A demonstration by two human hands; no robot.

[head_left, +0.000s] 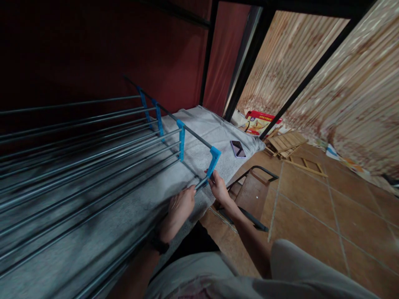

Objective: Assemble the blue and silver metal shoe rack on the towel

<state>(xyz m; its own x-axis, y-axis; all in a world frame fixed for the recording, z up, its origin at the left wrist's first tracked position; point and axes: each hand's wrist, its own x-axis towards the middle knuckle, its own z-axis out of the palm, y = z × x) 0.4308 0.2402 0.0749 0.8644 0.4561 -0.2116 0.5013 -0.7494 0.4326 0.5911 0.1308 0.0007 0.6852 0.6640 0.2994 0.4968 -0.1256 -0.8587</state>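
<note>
A rack of long grey metal tubes (pixel 124 143) with blue plastic connectors (pixel 181 139) lies across a grey cloth-covered surface (pixel 215 128). My left hand (pixel 182 203), a dark band at its wrist, is closed around a tube near its right end. Beside it, my right hand (pixel 218 186) has its fingers closed on the lower end of the blue corner connector (pixel 215 157), where that tube meets it. The hands are close together but apart. Part of the joint is hidden by my fingers.
A phone (pixel 238 149) lies on the cloth past my right hand. Below the cloth's edge stands a brown seat with black metal bars (pixel 254 191) on the tiled floor (pixel 311 207). Farther off are wooden slatted pieces (pixel 286 144) and a red and yellow package (pixel 262 120).
</note>
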